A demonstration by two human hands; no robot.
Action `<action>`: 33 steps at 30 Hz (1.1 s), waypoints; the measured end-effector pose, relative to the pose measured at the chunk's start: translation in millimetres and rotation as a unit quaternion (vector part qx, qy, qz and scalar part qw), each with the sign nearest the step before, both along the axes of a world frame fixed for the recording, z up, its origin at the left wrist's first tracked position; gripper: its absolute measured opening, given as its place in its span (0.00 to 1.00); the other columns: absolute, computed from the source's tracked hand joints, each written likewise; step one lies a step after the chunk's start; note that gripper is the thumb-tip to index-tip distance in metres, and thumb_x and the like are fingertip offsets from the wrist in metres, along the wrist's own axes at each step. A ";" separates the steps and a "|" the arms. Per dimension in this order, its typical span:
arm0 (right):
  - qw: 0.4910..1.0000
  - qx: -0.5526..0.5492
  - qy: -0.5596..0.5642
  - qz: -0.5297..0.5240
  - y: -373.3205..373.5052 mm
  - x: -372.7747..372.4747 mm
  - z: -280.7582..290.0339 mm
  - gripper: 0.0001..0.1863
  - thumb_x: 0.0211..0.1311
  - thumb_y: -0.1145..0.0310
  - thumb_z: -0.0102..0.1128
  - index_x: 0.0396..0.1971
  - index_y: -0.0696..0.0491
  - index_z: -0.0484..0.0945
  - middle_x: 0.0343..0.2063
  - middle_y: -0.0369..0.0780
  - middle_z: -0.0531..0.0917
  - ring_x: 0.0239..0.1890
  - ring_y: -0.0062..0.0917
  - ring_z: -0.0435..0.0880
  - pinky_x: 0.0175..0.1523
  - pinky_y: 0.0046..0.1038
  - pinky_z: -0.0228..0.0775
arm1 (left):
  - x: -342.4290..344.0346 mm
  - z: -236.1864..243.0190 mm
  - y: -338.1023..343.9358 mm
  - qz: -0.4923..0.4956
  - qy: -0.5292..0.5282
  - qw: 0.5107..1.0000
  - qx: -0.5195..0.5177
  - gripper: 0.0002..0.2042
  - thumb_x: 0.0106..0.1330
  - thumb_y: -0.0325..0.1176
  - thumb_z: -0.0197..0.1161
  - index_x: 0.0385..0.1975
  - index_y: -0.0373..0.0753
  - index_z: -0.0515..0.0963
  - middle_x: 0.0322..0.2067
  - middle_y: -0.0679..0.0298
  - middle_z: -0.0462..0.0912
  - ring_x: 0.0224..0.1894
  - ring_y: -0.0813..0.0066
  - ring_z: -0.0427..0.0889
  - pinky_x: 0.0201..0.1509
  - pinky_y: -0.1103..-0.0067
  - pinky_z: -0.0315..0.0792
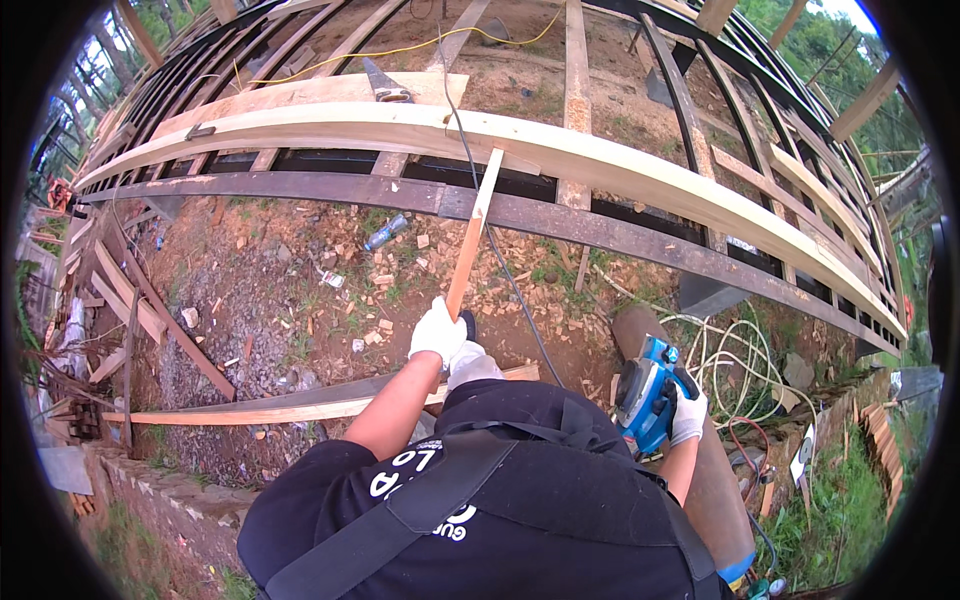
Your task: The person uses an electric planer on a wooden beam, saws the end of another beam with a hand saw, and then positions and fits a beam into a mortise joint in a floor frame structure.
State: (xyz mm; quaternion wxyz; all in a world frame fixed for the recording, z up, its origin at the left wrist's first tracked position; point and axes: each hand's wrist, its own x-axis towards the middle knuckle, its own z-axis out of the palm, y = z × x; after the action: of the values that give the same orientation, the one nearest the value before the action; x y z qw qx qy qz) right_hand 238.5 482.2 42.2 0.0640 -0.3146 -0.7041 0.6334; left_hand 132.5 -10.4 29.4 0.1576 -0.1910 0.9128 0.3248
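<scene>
My left hand (437,332), in a white glove, is closed around the near end of a narrow wooden strip (468,262). The strip points away from me, over the dark beam (610,230), and its far end meets the long pale plank (610,160). On my right, my gloved right hand (689,412) grips the black handle of a blue electric planer (646,393). Beneath the planer is a thick brown cylinder (722,490); whether they touch, I cannot tell.
A handsaw (388,92) lies on a board behind the plank. A black cable (521,300) crosses the beams toward me. Pale hose (738,365) coils at the right. Wood chips and a plastic bottle (386,232) litter the ground. Loose boards (165,310) lie at the left.
</scene>
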 end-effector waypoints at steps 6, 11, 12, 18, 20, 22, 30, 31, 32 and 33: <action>0.995 0.080 -0.041 0.039 1.7 -3.9 -2.0 0.18 0.60 0.81 0.65 0.52 0.59 0.84 0.44 0.40 0.88 0.40 0.22 0.87 0.47 0.26 0.81 | -6.1 -17.9 1.2 0.004 0.003 1.000 0.004 0.24 0.65 0.41 0.61 0.56 0.36 0.67 0.45 0.40 0.83 0.50 0.41 0.83 0.55 0.57 0.76; 0.996 0.056 -0.050 0.045 -5.2 -15.0 -3.9 0.19 0.61 0.81 0.65 0.53 0.59 0.84 0.44 0.39 0.89 0.42 0.22 0.86 0.50 0.26 0.80 | -9.4 -19.6 0.5 -0.009 -0.025 1.000 0.010 0.22 0.65 0.42 0.61 0.52 0.34 0.68 0.44 0.39 0.83 0.50 0.41 0.83 0.55 0.57 0.76; 0.993 0.086 -0.050 0.063 -5.7 -21.9 -5.0 0.19 0.61 0.81 0.64 0.53 0.58 0.84 0.45 0.38 0.88 0.42 0.22 0.86 0.50 0.26 0.80 | -10.4 -29.2 5.6 -0.007 -0.029 1.000 0.001 0.24 0.65 0.43 0.61 0.54 0.34 0.67 0.44 0.39 0.83 0.50 0.41 0.83 0.55 0.57 0.76; 0.988 0.114 -0.006 0.102 -11.2 -60.6 -1.3 0.20 0.61 0.82 0.63 0.55 0.60 0.81 0.48 0.40 0.87 0.45 0.24 0.86 0.54 0.27 0.78 | -14.3 -8.5 -6.4 0.003 0.013 0.998 0.063 0.36 0.64 0.48 0.62 0.68 0.35 0.61 0.51 0.40 0.82 0.55 0.43 0.81 0.60 0.60 0.74; 0.992 0.069 -0.006 0.101 -24.5 -80.2 19.5 0.22 0.61 0.82 0.63 0.56 0.62 0.80 0.50 0.42 0.86 0.48 0.25 0.85 0.57 0.28 0.77 | -10.9 7.2 -14.9 -0.003 -0.052 0.991 0.126 0.41 0.63 0.53 0.62 0.72 0.38 0.58 0.59 0.43 0.78 0.61 0.48 0.78 0.66 0.64 0.70; 0.981 0.122 0.074 0.135 -20.8 -100.4 23.6 0.23 0.62 0.81 0.63 0.58 0.63 0.78 0.53 0.43 0.85 0.49 0.26 0.84 0.56 0.28 0.78 | -7.5 9.3 -28.5 0.022 -0.086 0.978 0.189 0.43 0.63 0.58 0.61 0.74 0.40 0.58 0.65 0.47 0.74 0.66 0.51 0.74 0.70 0.65 0.67; 0.954 0.210 0.074 0.199 -77.5 -190.7 132.7 0.20 0.67 0.68 0.65 0.57 0.55 0.82 0.54 0.47 0.84 0.57 0.38 0.82 0.63 0.37 0.73 | -9.0 -10.7 -45.2 0.174 -0.085 0.955 0.223 0.38 0.69 0.65 0.50 0.70 0.43 0.67 0.66 0.52 0.74 0.69 0.53 0.72 0.72 0.65 0.62; 0.944 0.226 0.101 0.218 -84.1 -205.8 143.9 0.18 0.68 0.68 0.63 0.55 0.57 0.83 0.54 0.47 0.85 0.56 0.37 0.82 0.61 0.37 0.75 | -16.2 -23.6 -49.3 0.185 -0.091 0.954 0.219 0.36 0.69 0.64 0.49 0.69 0.44 0.69 0.65 0.52 0.75 0.68 0.54 0.73 0.72 0.65 0.63; 0.932 0.247 0.119 0.238 -84.7 -222.8 152.2 0.17 0.68 0.68 0.62 0.53 0.58 0.84 0.53 0.47 0.85 0.54 0.37 0.83 0.58 0.37 0.77 | -19.3 -30.1 -46.6 0.194 -0.106 0.950 0.221 0.34 0.70 0.63 0.49 0.68 0.44 0.72 0.65 0.53 0.76 0.67 0.56 0.74 0.72 0.65 0.63; 0.902 0.317 0.120 0.269 -86.5 -238.7 162.7 0.17 0.68 0.68 0.61 0.52 0.61 0.84 0.53 0.48 0.85 0.53 0.35 0.83 0.57 0.36 0.77 | -16.6 -33.1 -44.6 0.179 -0.099 0.950 0.236 0.33 0.70 0.61 0.50 0.65 0.43 0.74 0.64 0.53 0.77 0.66 0.56 0.75 0.71 0.66 0.64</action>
State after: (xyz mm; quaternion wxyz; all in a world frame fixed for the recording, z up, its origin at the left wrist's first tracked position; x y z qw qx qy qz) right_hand -0.3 395.7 204.9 0.0719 0.0020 -0.9123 0.4032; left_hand 115.8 -55.0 -3.7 0.2265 -0.3400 0.7408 0.5333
